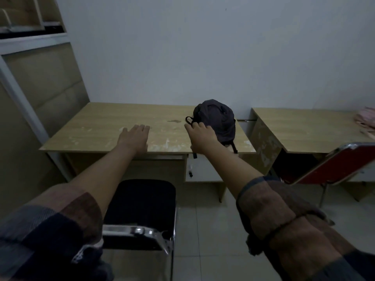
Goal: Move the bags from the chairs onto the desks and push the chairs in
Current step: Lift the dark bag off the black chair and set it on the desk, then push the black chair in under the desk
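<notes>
The dark bag (216,118) sits on the near bench (97,126), toward its right end. The right hand (200,136) has a curled grip on its side; the left hand (135,136) lies flat, holding nothing. Next, probably: let go and push in the black chair (142,199).

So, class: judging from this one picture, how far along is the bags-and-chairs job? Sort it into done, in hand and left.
Done: the dark grey fabric backpack sits on the left wooden desk, and a pink bag lies on the right wooden desk. In hand: the right hand holds the backpack; the left hand rests flat on the desk. Left: the black-seated metal chair and the red chair both stand pulled out.
</notes>
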